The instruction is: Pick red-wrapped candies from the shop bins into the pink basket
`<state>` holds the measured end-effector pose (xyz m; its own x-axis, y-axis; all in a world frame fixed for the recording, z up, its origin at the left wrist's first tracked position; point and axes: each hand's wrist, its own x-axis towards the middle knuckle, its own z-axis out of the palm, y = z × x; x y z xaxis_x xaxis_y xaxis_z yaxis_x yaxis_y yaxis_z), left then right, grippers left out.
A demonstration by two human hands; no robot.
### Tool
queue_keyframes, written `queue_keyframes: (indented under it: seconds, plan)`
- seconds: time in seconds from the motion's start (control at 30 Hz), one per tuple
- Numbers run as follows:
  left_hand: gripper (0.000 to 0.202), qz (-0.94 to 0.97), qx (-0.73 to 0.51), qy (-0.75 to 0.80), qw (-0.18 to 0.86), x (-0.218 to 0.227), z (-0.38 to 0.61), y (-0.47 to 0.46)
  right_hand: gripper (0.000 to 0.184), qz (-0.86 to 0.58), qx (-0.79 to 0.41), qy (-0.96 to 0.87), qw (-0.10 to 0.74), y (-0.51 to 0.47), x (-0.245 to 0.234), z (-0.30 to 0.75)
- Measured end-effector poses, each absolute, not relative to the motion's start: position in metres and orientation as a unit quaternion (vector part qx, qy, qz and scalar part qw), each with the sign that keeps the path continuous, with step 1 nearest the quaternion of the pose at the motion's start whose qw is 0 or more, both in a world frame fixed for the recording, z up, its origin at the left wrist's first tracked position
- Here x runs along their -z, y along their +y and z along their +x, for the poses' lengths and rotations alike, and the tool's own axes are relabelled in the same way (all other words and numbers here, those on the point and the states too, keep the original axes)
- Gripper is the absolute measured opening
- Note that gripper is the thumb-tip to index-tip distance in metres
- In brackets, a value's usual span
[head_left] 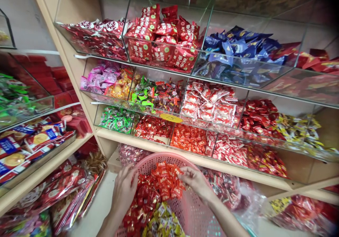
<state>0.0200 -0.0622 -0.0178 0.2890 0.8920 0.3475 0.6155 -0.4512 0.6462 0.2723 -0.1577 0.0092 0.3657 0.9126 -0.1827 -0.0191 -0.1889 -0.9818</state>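
A pink perforated plastic basket stands below the shelves, heaped with wrapped candies. Orange-red candies lie at its far side, darker red ones at the left and yellow-and-white ones nearest me. My left hand is at the basket's left rim, its fingers apart and bent inward over the red candies; nothing shows in its grasp. From the right, my right hand reaches over the rim, its fingertips closed at the edge of the orange-red pile on a wrapped candy.
Clear-fronted shelf bins hold candies by kind, among them orange-red ones, blue packets and large red packets. A yellow oval price tag hangs mid-shelf. Bagged candies lie below. More shelves hold packaged snacks at left.
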Motion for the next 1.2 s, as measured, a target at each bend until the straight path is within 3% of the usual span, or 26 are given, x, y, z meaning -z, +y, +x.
queue_keyframes:
  seconds: [0.07, 0.23, 0.33, 0.5, 0.83, 1.2]
  plan:
    - [0.028, 0.774, -0.358, 0.463, 0.239, 0.004, 0.030, -0.070, 0.038, -0.615, -0.467, -0.362, 0.522, -0.164, -0.010, 0.261]
    - [0.033, 0.693, -0.305, 0.382, 0.530, -0.018, 0.063, -0.096, 0.033, -0.573, -0.522, -0.383, 0.502, -0.175, -0.011, 0.237]
    - [0.031, 0.667, -0.278, 0.356, 0.592, -0.017, 0.070, -0.109, 0.034, -0.555, -0.544, -0.373, 0.507, -0.183, -0.004, 0.225]
    - [0.028, 0.640, -0.250, 0.376, 0.622, -0.008, 0.067, -0.118, 0.040, -0.557, -0.574, -0.304, 0.518, -0.195, 0.003, 0.215]
    - [0.032, 0.585, -0.264, 0.384, 0.664, -0.013, 0.068, -0.120, 0.032, -0.577, -0.539, -0.240, 0.564, -0.200, 0.007, 0.204]
    - [0.031, 0.692, -0.295, 0.387, 0.534, -0.002, 0.067, -0.126, 0.034, -0.616, -0.453, -0.276, 0.582, -0.213, 0.022, 0.197]
